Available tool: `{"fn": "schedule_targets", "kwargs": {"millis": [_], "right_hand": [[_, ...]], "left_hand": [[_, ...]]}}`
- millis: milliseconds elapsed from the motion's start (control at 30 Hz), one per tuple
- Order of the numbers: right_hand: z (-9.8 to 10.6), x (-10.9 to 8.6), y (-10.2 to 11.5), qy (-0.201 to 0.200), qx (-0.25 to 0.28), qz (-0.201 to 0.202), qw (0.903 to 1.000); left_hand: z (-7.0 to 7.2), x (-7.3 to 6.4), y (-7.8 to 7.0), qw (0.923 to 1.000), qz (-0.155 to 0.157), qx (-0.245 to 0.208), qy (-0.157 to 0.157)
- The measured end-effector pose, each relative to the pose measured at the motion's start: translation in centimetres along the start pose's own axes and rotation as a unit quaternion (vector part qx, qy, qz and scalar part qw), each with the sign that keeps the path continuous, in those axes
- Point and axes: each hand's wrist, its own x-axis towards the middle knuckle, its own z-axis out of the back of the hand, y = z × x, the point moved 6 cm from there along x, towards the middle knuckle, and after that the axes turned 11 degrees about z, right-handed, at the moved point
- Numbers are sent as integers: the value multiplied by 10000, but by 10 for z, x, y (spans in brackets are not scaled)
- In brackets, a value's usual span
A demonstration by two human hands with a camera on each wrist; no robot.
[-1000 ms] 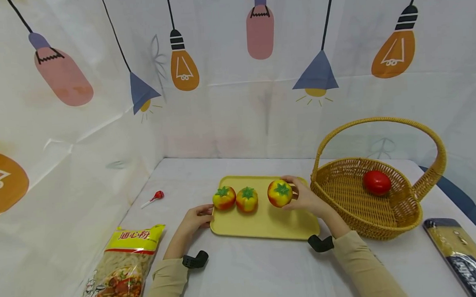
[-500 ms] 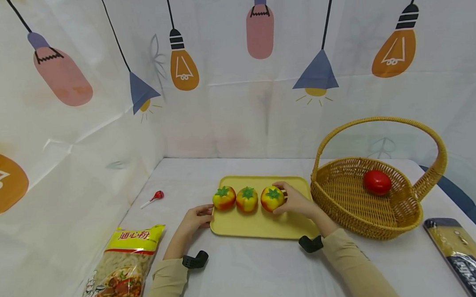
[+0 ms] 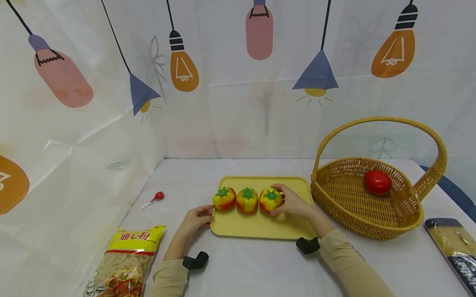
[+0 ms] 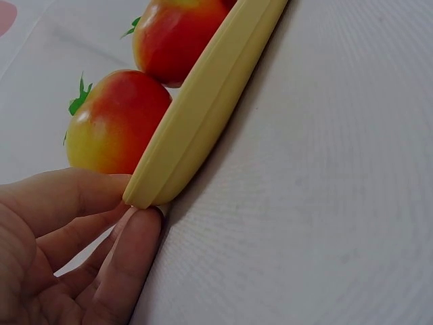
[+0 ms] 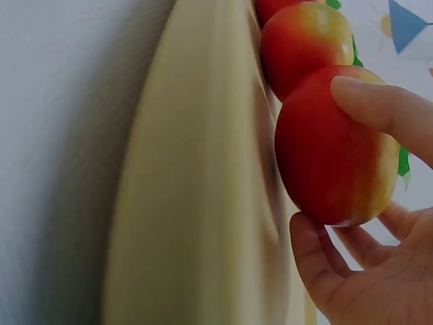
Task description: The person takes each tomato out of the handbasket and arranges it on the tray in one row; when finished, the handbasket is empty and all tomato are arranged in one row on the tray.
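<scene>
My right hand grips a red-and-yellow toy tomato with a green leafy top, at the right end of a row on a yellow tray. In the right wrist view, the thumb lies on the side of this tomato and the other fingers curl round it. Two similar tomatoes, the middle one and the left one, sit beside it. At the tray's left edge my left hand pinches the rim, fingertips on the tray corner in the left wrist view.
A wicker basket with a tall handle stands right of the tray, holding a shiny red oval object. A gold-and-dark packet lies at the far right. On the left are a lollipop and a bag of pasta.
My right hand has carried the third tomato leftward and down, up close beside the middle one. My left hand has stayed at the tray's edge.
</scene>
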Motion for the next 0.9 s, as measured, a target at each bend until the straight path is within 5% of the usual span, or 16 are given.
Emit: {"fn": "schedule_targets", "kwargs": {"millis": [300, 900], "right_hand": [[-3, 1, -4, -101, 57, -190, 9998], [7, -9, 17, 13, 220, 306, 9993]], "left_hand": [[0, -1, 0, 9999, -65, -15, 126], [0, -2, -1, 10000, -19, 36, 39]]}}
